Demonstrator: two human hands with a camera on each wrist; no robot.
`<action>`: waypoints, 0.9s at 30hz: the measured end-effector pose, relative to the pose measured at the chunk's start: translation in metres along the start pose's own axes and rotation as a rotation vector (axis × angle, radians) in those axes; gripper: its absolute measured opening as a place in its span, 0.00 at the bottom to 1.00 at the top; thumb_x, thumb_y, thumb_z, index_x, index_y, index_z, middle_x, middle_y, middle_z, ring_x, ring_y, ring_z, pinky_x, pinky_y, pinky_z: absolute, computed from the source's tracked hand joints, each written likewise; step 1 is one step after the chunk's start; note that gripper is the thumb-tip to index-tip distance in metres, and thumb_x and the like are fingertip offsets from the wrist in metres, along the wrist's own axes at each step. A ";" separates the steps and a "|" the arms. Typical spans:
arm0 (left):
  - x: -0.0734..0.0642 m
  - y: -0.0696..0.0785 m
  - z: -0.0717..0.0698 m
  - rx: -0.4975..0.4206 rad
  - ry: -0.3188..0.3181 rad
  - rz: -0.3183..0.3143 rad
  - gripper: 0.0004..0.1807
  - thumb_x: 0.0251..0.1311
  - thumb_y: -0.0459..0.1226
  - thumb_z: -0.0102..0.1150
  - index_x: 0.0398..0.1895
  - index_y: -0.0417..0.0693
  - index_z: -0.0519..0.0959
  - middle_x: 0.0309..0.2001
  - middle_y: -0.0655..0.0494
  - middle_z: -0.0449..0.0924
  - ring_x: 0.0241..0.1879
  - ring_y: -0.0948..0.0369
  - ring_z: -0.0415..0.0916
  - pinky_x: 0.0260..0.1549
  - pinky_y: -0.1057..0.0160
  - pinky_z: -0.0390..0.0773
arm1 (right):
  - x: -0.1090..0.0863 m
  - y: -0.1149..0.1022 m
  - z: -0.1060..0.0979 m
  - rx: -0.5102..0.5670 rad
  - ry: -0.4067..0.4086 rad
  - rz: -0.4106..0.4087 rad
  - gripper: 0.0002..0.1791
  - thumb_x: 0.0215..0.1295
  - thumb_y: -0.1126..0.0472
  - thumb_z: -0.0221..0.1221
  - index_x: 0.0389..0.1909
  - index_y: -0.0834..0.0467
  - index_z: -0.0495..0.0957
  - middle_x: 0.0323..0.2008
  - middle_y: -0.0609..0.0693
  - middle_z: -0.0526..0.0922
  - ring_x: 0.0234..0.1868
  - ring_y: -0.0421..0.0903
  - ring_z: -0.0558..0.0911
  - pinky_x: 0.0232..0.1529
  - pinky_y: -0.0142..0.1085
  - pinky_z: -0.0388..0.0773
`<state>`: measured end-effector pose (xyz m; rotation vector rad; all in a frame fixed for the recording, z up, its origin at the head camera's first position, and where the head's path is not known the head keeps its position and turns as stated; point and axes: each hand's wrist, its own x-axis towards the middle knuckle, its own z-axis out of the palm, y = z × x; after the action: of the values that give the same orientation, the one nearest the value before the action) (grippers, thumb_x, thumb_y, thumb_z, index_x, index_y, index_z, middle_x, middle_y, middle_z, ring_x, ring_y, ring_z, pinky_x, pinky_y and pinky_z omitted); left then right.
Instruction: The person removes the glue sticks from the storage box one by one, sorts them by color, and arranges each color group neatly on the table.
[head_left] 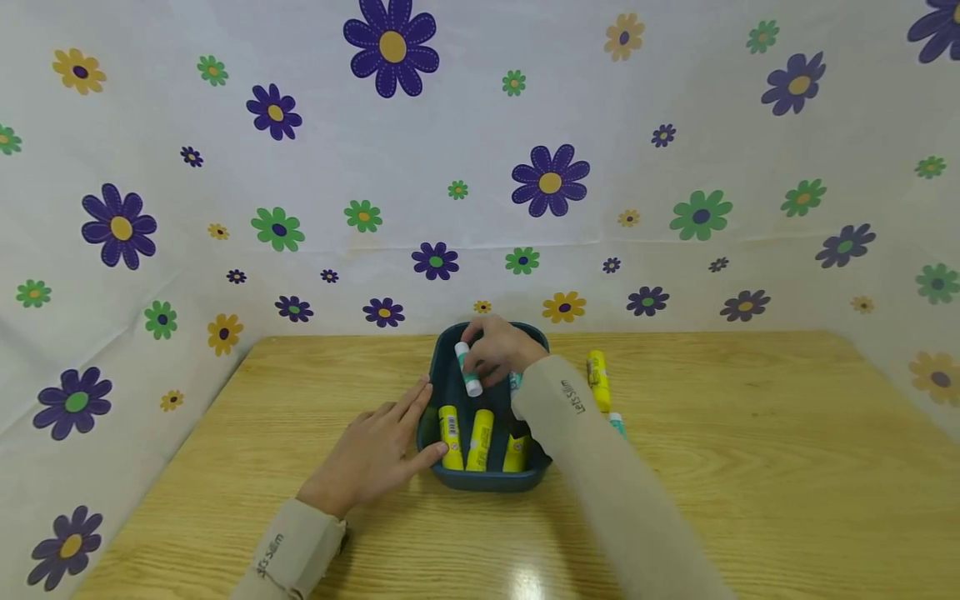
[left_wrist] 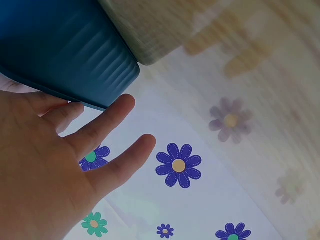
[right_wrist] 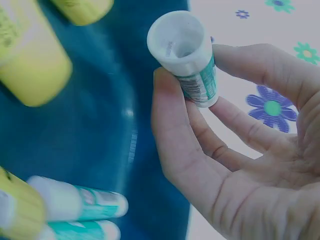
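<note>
In the head view my right hand pinches a small white-and-green glue stick above the far part of a dark teal bin. The right wrist view shows this glue stick between thumb and fingers, its hollow white end toward the camera. Fairly straight fingers of my left hand rest along the bin's left rim, the thumb reaching over the near left side. Yellow glue sticks lie in the bin's near end. More white-and-green glue sticks lie inside, partly hidden by my right arm in the head view.
On the wooden table, right of the bin, lie a yellow glue stick and a white-and-green glue stick, the latter partly covered by my right sleeve. A flowered white cloth stands behind the table and along its sides.
</note>
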<state>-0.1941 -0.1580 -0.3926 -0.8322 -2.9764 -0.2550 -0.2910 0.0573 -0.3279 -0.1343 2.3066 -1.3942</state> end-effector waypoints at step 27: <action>0.000 0.000 0.000 -0.008 -0.011 -0.013 0.48 0.71 0.67 0.40 0.80 0.41 0.54 0.80 0.49 0.49 0.69 0.39 0.66 0.63 0.35 0.68 | -0.035 0.010 -0.046 -0.013 -0.006 -0.086 0.26 0.64 0.72 0.63 0.62 0.66 0.69 0.51 0.65 0.76 0.41 0.55 0.81 0.42 0.46 0.86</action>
<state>-0.1946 -0.1581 -0.3925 -0.8178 -2.9943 -0.2644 -0.2770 0.1110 -0.3071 -0.2446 2.3299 -1.4187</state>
